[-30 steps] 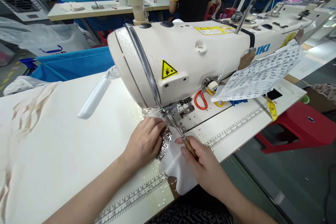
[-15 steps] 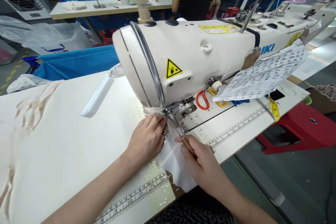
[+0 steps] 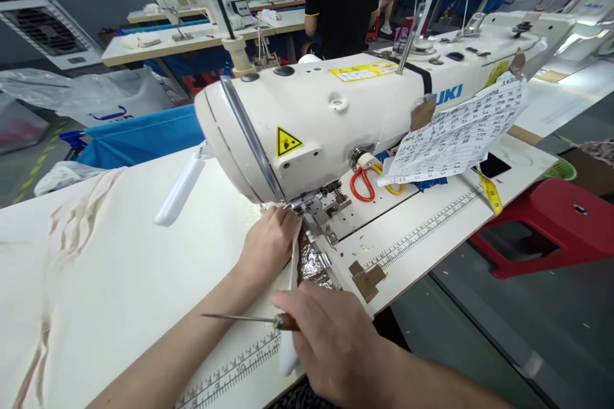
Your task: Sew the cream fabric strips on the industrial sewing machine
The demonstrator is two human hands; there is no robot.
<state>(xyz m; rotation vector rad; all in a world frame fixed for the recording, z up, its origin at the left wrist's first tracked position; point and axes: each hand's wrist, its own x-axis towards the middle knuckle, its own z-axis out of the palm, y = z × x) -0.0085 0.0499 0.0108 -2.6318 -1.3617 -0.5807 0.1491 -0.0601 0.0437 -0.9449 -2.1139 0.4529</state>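
My left hand (image 3: 271,239) is closed at the needle end of a white sewing machine (image 3: 307,121). Its fingertips pinch white fabric (image 3: 288,351), which runs down from them toward the table's front edge. Nearer to me, my right hand (image 3: 336,339) is wrapped round the wooden handle of an awl (image 3: 249,318). The awl's thin metal spike points left, above my left forearm, with its tip bare. Between the hands lies a shiny, tape-covered strip (image 3: 311,262) of the machine bed. My left fingers partly hide the presser foot.
Red-handled scissors (image 3: 363,185) lie behind the needle area. A handwritten sheet (image 3: 455,131) hangs on the machine's arm. Pale fabric strips (image 3: 86,217) and a white tube-shaped object (image 3: 180,192) are on the left. A red stool (image 3: 556,223) stands at the right; a person (image 3: 340,6) sits beyond.
My right hand has drawn the awl back from the needle area toward me, and its spike now points left. My left hand stays by the needle. The camera view has shifted.
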